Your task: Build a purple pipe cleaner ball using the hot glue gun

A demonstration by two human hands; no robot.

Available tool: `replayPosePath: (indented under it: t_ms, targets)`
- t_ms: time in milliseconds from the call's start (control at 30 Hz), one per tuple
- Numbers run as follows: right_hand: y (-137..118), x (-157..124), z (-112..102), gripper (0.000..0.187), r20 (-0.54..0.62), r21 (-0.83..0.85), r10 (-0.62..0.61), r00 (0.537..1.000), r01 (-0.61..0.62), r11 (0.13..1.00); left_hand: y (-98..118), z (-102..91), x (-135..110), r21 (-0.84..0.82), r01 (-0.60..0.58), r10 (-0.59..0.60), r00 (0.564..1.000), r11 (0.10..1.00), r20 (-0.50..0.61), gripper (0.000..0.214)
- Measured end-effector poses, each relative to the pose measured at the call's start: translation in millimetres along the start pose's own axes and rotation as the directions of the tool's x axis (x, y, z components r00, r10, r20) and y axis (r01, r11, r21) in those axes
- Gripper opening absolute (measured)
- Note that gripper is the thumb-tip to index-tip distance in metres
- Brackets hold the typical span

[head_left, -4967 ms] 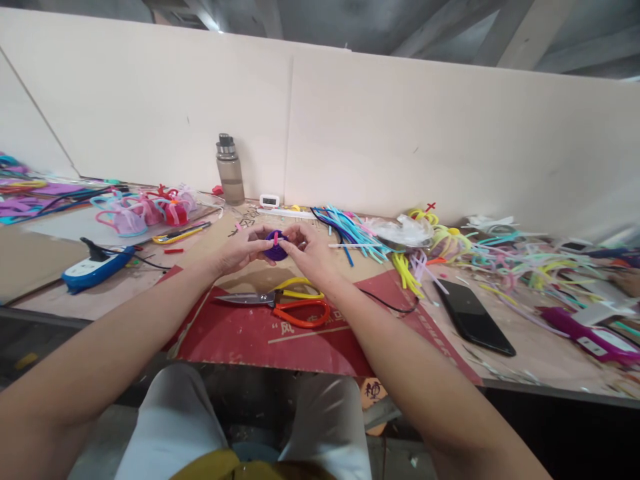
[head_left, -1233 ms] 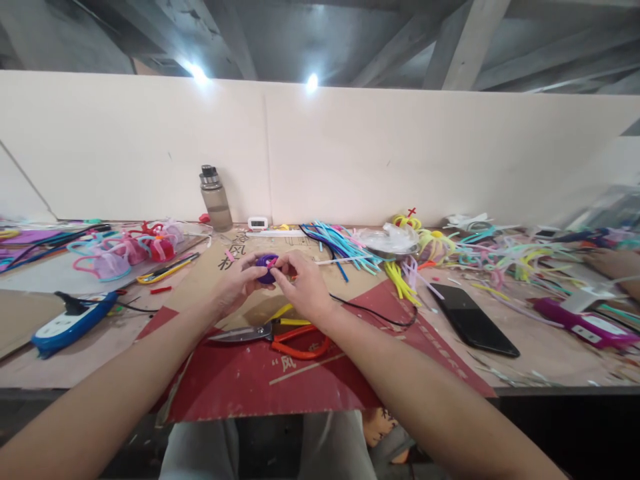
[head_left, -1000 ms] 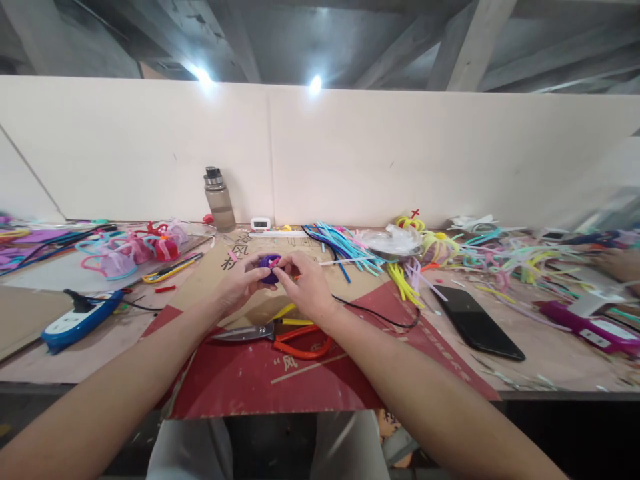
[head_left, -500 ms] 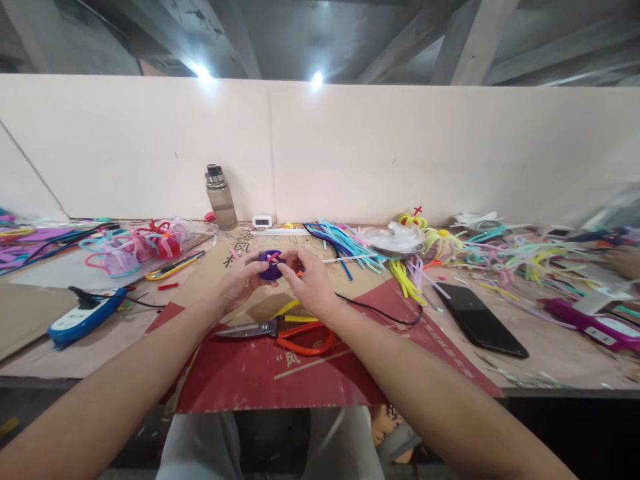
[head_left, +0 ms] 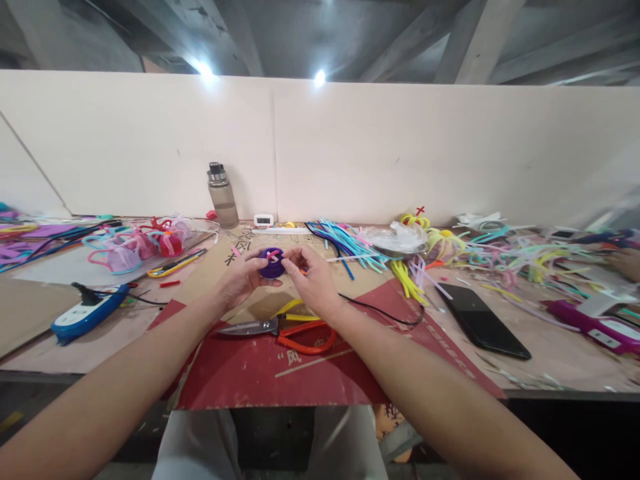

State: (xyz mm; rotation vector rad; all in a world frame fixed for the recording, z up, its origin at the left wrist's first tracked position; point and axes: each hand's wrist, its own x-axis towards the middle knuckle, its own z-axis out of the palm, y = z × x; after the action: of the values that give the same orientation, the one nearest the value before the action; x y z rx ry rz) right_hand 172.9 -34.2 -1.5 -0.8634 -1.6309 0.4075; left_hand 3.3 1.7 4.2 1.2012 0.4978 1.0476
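Observation:
A small round coil of purple pipe cleaner (head_left: 272, 268), with a bit of pink at its centre, is held up over the cardboard. My left hand (head_left: 245, 275) grips its left side between thumb and fingers. On its right edge, my right hand (head_left: 306, 272) has thumb and forefinger closed in a pinch, touching the coil. Whether a strand sits in that pinch is too small to make out. Below the hands, scissors with orange handles (head_left: 307, 339) lie on the red part of the cardboard (head_left: 235, 383), blades pointing left.
Pipe-cleaner baskets (head_left: 123, 257), a yellow utility knife (head_left: 177, 263) and a blue power strip (head_left: 90, 313) lie left. A bottle (head_left: 223, 200) stands behind. Loose pipe cleaners (head_left: 350, 240), a black phone (head_left: 483, 320) and a purple power strip (head_left: 595, 327) lie right. Another person's hand (head_left: 627, 262) shows far right.
My right fingers have shifted slightly, showing more of the purple coil and its pink centre. My left hand still holds it. The whole view has moved a little.

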Motion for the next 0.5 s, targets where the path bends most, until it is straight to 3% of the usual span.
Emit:
replayPosePath:
  t_ms: [500]
  targets:
    - [6.3,1.9,-1.0,0.011,0.0,-0.011,0.021,1.0,-0.021,1.0,4.1,-4.4,1.9,-0.014,-0.056,0.055,0.996,0.998,-0.066,0.026]
